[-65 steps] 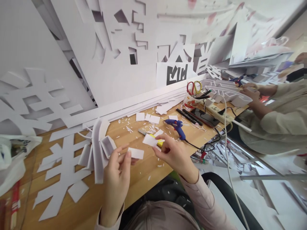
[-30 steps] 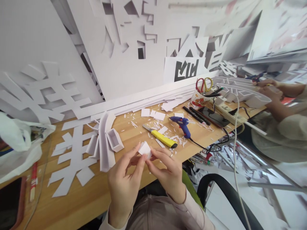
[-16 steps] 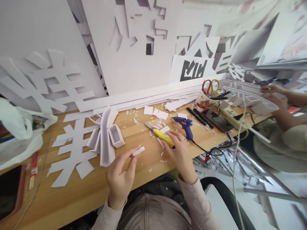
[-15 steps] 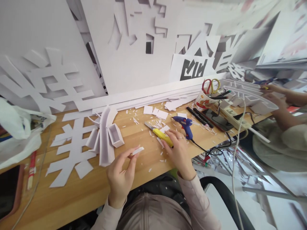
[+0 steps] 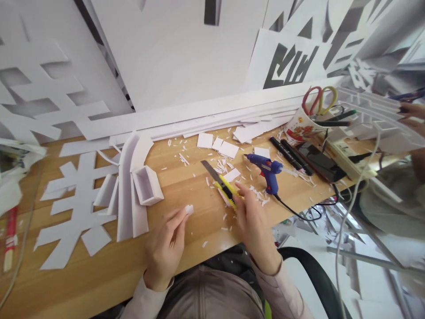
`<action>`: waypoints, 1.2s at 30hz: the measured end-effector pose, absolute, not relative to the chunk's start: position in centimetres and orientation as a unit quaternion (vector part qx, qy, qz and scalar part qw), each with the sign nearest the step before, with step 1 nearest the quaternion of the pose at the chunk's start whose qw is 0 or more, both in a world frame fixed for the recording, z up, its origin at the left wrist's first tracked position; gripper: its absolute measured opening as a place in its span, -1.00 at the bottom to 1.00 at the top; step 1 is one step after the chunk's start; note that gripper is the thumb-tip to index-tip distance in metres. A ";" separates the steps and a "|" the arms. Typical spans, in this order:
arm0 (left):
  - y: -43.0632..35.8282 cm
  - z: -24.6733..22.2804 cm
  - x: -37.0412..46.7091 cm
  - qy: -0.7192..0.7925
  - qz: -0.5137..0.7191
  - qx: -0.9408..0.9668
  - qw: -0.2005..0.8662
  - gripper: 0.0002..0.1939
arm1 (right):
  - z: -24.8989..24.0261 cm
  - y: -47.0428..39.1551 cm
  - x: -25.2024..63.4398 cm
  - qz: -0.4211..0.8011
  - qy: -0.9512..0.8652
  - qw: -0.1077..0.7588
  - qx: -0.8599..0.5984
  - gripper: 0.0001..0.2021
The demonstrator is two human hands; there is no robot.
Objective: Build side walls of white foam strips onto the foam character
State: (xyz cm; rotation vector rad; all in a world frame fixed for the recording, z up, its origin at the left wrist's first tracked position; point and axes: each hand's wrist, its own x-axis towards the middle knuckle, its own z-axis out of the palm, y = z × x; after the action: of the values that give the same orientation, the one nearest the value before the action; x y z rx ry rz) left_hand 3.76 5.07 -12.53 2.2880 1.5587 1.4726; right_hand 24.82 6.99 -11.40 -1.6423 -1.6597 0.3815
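Observation:
Between thumb and fingertips, my left hand (image 5: 168, 243) pinches a small white foam board piece (image 5: 189, 209) above the wooden table (image 5: 179, 177). My right hand (image 5: 254, 221) has its fingers on the handle of a yellow and black utility knife (image 5: 226, 188), whose blade points up and to the left. A blue glue gun (image 5: 267, 170) lies to the right of the knife. Left of my left hand are a curved white foam board form with box-like parts (image 5: 128, 190) and a flat white cut-out character (image 5: 81, 199).
White scraps (image 5: 227, 149) lie beyond the knife. A cup with scissors (image 5: 302, 124), black markers (image 5: 287, 155) and a phone (image 5: 320, 160) stand or lie to the right. Another person's hand (image 5: 415, 115) is at the far right. White boards (image 5: 186, 57) lean behind.
The view has moved closer to the table. The knife now sits with its black slider side up, my right hand's fingers round its handle end. The white piece in my left hand has turned.

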 end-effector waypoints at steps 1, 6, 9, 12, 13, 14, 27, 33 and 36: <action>5.0 -12.7 3.7 0.500 0.466 0.730 0.004 -0.57 | -11.5 7.1 24.9 0.189 -0.616 0.411 -0.645 -0.69; 4.7 -12.9 3.4 0.509 0.424 0.748 0.039 -0.63 | -10.5 7.7 25.9 0.431 -0.412 0.525 -0.607 -0.60; 4.9 -12.7 3.5 0.523 0.420 0.740 0.052 -0.64 | -9.5 7.7 26.0 0.595 -0.361 0.488 -0.526 -0.49; 5.1 -12.4 3.5 0.527 0.423 0.736 0.048 -0.64 | -8.9 8.0 25.8 0.628 -0.352 0.452 -0.527 -0.58; 5.1 -12.4 3.5 0.527 0.424 0.736 0.047 -0.64 | -8.7 8.1 25.8 0.598 -0.376 0.445 -0.550 -0.64; 5.1 -12.4 3.5 0.527 0.422 0.736 0.048 -0.64 | -8.4 8.3 25.7 0.553 -0.410 0.439 -0.578 -0.70; 4.9 -12.0 3.9 0.566 0.441 0.687 0.110 -0.67 | -8.8 6.9 19.5 0.469 -0.432 0.485 -0.598 -0.79; 5.0 -12.2 3.9 0.568 0.474 0.656 0.147 -0.83 | -9.2 8.6 17.9 0.584 -0.410 0.389 -0.582 -0.63; 5.0 -12.3 3.9 0.583 0.470 0.640 0.172 -0.85 | -9.3 8.8 17.7 0.603 -0.398 0.387 -0.573 -0.61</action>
State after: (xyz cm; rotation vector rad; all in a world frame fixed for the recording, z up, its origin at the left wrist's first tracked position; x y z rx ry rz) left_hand 3.90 5.01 -12.27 1.8172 1.6546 1.3350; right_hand 17.71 8.77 -9.25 -1.4587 -1.0123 1.5337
